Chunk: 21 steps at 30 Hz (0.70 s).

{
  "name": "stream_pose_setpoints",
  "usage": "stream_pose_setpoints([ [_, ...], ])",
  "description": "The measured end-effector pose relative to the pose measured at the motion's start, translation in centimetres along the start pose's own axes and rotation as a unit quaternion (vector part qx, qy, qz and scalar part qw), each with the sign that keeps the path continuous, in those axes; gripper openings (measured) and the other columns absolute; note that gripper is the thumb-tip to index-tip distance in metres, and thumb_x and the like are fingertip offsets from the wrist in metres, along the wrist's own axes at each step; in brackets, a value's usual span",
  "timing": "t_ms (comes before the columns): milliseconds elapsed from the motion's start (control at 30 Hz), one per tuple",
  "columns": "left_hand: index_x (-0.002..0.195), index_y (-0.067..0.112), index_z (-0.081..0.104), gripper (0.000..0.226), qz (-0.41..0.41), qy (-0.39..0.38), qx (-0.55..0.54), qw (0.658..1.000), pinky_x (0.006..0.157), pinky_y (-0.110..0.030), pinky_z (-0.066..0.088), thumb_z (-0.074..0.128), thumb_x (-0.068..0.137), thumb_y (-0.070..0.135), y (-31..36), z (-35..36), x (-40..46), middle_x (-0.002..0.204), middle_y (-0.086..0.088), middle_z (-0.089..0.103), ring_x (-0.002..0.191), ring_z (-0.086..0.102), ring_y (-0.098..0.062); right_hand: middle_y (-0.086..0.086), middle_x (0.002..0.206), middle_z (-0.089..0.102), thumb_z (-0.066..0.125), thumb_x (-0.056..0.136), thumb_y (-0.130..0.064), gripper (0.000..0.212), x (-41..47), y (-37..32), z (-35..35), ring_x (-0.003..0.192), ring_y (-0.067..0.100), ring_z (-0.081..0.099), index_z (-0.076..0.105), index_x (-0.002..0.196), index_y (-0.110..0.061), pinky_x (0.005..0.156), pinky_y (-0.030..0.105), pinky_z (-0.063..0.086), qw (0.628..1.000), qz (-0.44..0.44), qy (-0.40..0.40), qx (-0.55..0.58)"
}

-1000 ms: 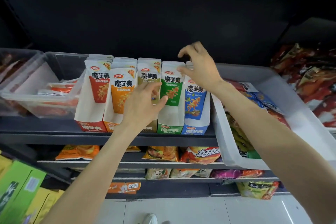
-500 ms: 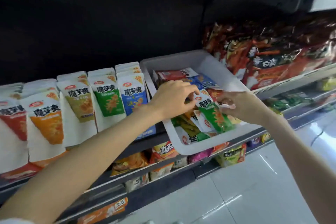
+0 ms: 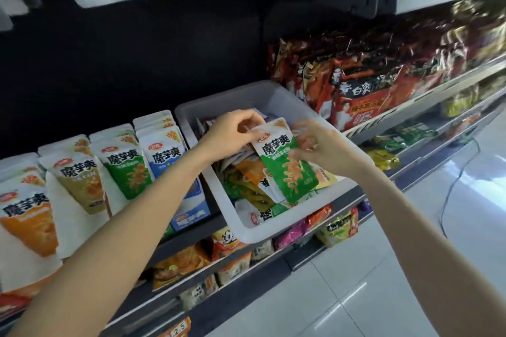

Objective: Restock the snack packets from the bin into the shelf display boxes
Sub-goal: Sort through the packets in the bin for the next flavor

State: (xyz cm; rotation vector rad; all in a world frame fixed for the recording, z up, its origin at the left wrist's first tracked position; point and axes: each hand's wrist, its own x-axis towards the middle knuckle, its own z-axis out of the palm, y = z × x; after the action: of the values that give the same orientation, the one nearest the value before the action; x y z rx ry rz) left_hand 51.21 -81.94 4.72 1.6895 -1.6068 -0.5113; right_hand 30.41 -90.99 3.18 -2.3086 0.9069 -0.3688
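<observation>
My left hand (image 3: 232,131) and right hand (image 3: 320,150) both pinched a green-and-white foil snack packet (image 3: 287,164) above the grey plastic bin (image 3: 246,230), fingers curled. Picking was underway. Next, I judged, it belonged in the green display box (image 3: 128,169).

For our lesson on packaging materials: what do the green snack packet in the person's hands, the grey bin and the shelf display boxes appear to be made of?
Green snack packet: apparently thin plastic film, slightly glossy; it bends in the grip.
Grey bin: looks like moulded plastic, matte, with smooth rounded rims.
Shelf display boxes: probably printed cardboard, with flat panels and straight edges, though the finish is unclear.
</observation>
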Motion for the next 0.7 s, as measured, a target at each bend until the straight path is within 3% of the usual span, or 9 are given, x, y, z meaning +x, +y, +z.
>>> stream_pose_setpoints([
  [67, 0.089, 0.02, 0.063, 0.007, -0.026, 0.006, -0.117, 0.993, 0.064, -0.022, 0.053, 0.062, 0.091, 0.013, 0.6, -1.1, -1.0, 0.085, 0.008, 0.066, 0.075, 0.063, 0.001, -0.014, 0.093, 0.066, 0.068, 0.085, -0.037, 0.031, 0.1, -1.1, 0.1, 0.088, 0.004, 0.066, 0.049, 0.106, -0.05, 0.081, 0.024, 0.05, 0.993, -0.004, 0.019, 0.119],
  [200, 0.095, 0.027, 0.064, 0.013, -0.049, 0.092, -0.218, 0.97, 0.059, -0.018, 0.051, 0.059, 0.093, 0.015, 1.3, -2.5, -2.7, 0.09, 0.004, 0.065, 0.075, 0.063, 0.0, -0.004, 0.086, 0.064, 0.068, 0.086, -0.018, 0.017, 0.3, -4.4, 0.8, 0.069, -0.007, 0.061, 0.059, 0.095, -0.03, 0.07, 0.008, 0.047, 0.976, -0.048, 0.055, 0.207],
  [333, 0.105, 0.032, 0.059, 0.018, -0.042, 0.142, -0.198, 0.969, 0.068, -0.017, 0.05, 0.064, 0.089, 0.025, 1.2, -4.3, -5.4, 0.098, 0.008, 0.063, 0.083, 0.061, 0.0, -0.003, 0.08, 0.066, 0.067, 0.087, -0.012, 0.011, 0.9, -7.5, 1.4, 0.059, 0.004, 0.059, 0.06, 0.092, -0.019, 0.053, 0.017, 0.046, 0.947, -0.066, 0.109, 0.296],
  [433, 0.101, 0.034, 0.06, 0.026, -0.017, 0.159, -0.11, 0.981, 0.073, -0.012, 0.046, 0.072, 0.082, 0.02, 0.3, -6.1, -8.4, 0.095, 0.016, 0.065, 0.085, 0.059, 0.004, -0.003, 0.087, 0.07, 0.065, 0.087, -0.005, 0.021, 1.7, -10.4, 2.5, 0.068, 0.012, 0.068, 0.059, 0.102, -0.018, 0.056, 0.021, 0.053, 0.932, -0.095, 0.088, 0.339],
  [600, 0.09, 0.04, 0.054, 0.031, -0.041, 0.271, -0.009, 0.962, 0.067, -0.014, 0.047, 0.073, 0.082, 0.017, -2.5, -9.2, -13.0, 0.084, 0.02, 0.062, 0.075, 0.057, 0.005, -0.002, 0.086, 0.072, 0.062, 0.091, -0.018, 0.004, 4.5, -15.1, 6.4, 0.074, 0.012, 0.07, 0.062, 0.094, -0.02, 0.069, 0.036, 0.059, 0.962, -0.17, 0.087, 0.196],
  [700, 0.09, 0.036, 0.054, 0.026, -0.089, 0.32, 0.032, 0.943, 0.067, -0.017, 0.047, 0.073, 0.081, 0.02, -4.3, -10.4, -15.0, 0.083, 0.021, 0.062, 0.074, 0.058, 0.007, 0.003, 0.079, 0.07, 0.058, 0.092, -0.027, 0.019, 6.1, -17.6, 8.5, 0.071, 0.018, 0.068, 0.062, 0.096, -0.008, 0.066, 0.047, 0.055, 0.957, -0.258, 0.105, 0.085],
])
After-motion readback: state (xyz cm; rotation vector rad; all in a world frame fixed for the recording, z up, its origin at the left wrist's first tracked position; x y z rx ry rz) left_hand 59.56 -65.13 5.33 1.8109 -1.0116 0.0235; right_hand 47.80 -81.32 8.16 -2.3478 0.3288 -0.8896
